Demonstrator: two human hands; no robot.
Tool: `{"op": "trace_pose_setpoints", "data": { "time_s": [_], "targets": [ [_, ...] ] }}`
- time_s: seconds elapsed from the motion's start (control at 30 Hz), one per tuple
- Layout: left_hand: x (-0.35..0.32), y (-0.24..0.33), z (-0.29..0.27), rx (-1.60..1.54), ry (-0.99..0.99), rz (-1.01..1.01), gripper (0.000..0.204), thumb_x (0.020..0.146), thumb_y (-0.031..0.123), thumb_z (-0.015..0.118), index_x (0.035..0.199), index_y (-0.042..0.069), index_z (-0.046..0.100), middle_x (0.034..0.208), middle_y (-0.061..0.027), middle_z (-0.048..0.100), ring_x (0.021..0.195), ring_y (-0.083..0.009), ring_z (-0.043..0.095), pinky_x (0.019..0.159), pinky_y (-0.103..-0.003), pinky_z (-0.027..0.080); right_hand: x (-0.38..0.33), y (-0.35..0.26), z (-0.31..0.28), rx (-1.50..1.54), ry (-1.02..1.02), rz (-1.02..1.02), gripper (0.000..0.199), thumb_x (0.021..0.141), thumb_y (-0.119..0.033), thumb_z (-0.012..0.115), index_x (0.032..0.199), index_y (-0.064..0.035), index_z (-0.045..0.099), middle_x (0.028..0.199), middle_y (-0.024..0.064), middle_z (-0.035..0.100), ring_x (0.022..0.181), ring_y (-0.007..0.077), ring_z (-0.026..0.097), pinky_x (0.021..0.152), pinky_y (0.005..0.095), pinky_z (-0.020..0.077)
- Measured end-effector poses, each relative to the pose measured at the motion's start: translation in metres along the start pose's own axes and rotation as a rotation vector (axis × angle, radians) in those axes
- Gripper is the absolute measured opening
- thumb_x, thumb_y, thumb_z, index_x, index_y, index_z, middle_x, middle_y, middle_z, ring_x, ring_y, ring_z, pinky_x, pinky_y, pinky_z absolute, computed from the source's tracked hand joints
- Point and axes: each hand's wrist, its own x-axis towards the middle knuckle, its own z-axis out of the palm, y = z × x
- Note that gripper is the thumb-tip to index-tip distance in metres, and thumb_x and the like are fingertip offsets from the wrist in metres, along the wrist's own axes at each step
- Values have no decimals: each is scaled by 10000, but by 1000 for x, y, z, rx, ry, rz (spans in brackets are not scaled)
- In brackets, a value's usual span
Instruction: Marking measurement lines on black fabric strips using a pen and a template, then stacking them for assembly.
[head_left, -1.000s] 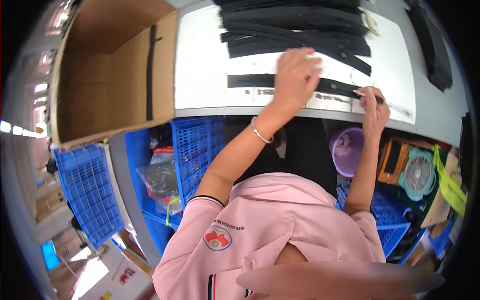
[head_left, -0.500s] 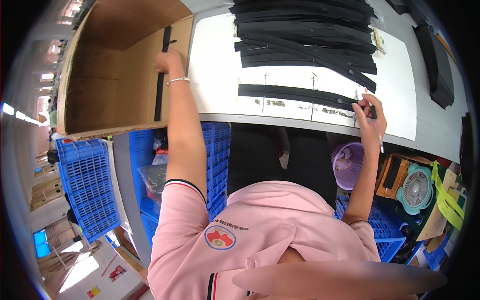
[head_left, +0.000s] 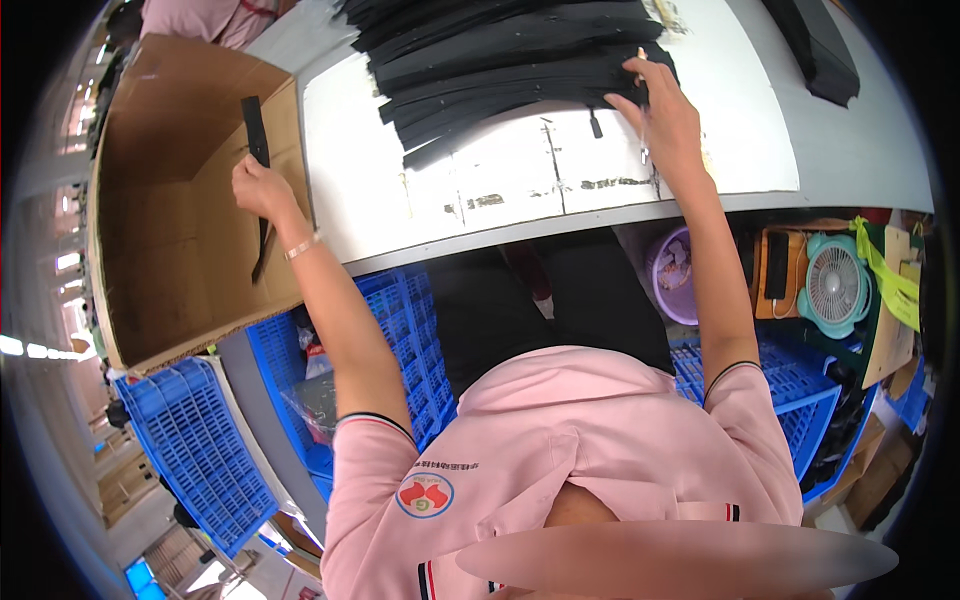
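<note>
Reaching out to both sides at once, the person in the pink shirt is working between two places. The left hand (head_left: 262,188) is stretching toward 10 o'clock, over the edge of the large open brown cardboard box (head_left: 170,270), and its fingers are closing around a long flat black strip (head_left: 258,150) that is standing nearly upright inside the box; the hand is covering the middle of the strip, so how firmly it is pinching I cannot tell. The box is lying beside the table with its opening facing the person, which is letting the arm go in without lifting. The right hand (head_left: 662,118) is reaching toward 1 o'clock onto the white work table (head_left: 480,190), with its fingers spread and pressing down on the near edge of the fanned pile of long black strips (head_left: 510,60); it is also gripping a thin pen-like tool between the fingers, though this is small and not sure. The pile is lying at the far side of the table, well apart from the box. Under the table, blue plastic crates (head_left: 400,330), a purple plastic basket (head_left: 672,275) and a small teal fan (head_left: 835,285) are standing.
</note>
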Motion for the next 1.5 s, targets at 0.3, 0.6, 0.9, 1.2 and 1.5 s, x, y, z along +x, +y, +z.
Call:
{"op": "trace_pose_setpoints", "data": {
  "time_s": [0.3, 0.6, 0.9, 1.2, 1.5],
  "targets": [
    [-194, 155, -116, -741, -826, 502, 141, 983, 117, 671, 1027, -5, 725, 985, -59, 723, 815, -117, 628, 731, -269, 506, -27, -10, -35, 648, 173, 489, 192, 992, -142, 673, 1148, -31, 673, 943, 73, 715, 866, 112, 682, 807, 249, 538],
    [-259, 194, -91, -742, -753, 762, 97, 929, 102, 696, 968, 18, 726, 981, -95, 720, 839, -274, 680, 743, -334, 532, -105, -42, -45, 99, 212, 57, 273, 848, -68, 784, 1111, -65, 714, 1105, 102, 745, 1077, 271, 683, 910, 368, 509],
    [-258, 191, -75, -735, -607, 874, 125, 882, 122, 739, 992, 75, 778, 1072, -32, 720, 1021, -239, 619, 904, -358, 442, -112, -34, -49, -216, 99, -94, 411, 846, -139, 794, 1225, -74, 650, 1231, 78, 716, 1218, 253, 634, 1094, 425, 392],
    [-268, 182, -80, -735, -591, 772, 209, 894, 121, 727, 1097, 79, 756, 1160, -54, 716, 1138, -274, 612, 1023, -411, 422, -111, -23, -49, -292, 24, -82, 429, 878, -148, 768, 1283, -97, 635, 1304, 45, 693, 1275, 245, 602, 1167, 463, 321],
    [-265, 115, -112, -465, -522, 678, 305, 957, 139, 673, 1248, 61, 715, 1346, -98, 660, 1354, -316, 524, 1198, -515, 246, -114, 6, -63, -369, 91, -112, 310, 942, -132, 710, 1242, -69, 669, 1243, 37, 720, 1173, 243, 615, 1124, 457, 390]
  ]
}}
